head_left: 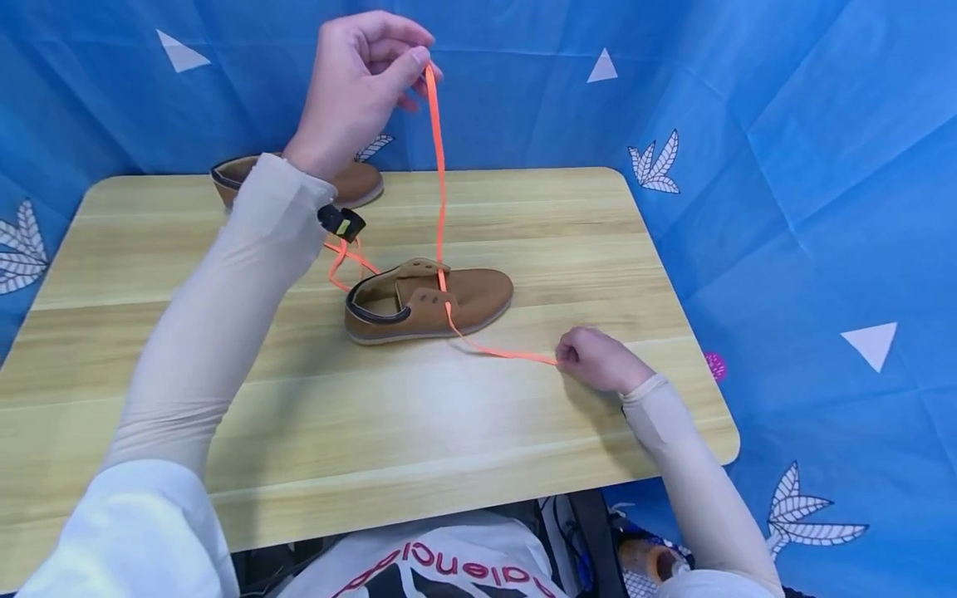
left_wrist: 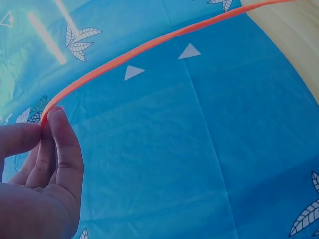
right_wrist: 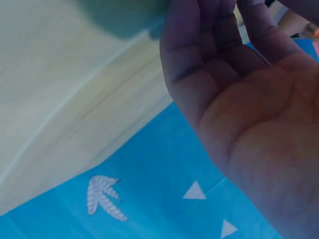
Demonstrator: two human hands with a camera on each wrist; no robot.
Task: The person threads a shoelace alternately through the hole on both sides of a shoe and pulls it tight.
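Note:
A brown shoe (head_left: 478, 299) lies on its sole, toe to the right, with an orange shoelace (head_left: 440, 166) through its front eyelets. High above the shoe, my left hand (head_left: 366, 79) pinches one part of the lace between thumb and fingertips, and that length runs up taut. In the left wrist view, the same lace (left_wrist: 134, 51) stretches away from the pinching fingers (left_wrist: 65, 144). Low over the table to the right, my right hand (head_left: 601, 359) holds the lace's other length with curled fingers. The right wrist view shows the palm (right_wrist: 269, 114); the lace in its grasp is hidden there.
A second brown shoe (head_left: 359, 184) stands at the table's back edge, partly behind my left forearm. Another loose orange lace (head_left: 344, 264) lies left of the near shoe. The wooden table (head_left: 523, 440) is bordered by blue patterned cloth (head_left: 785, 208) behind and at the right.

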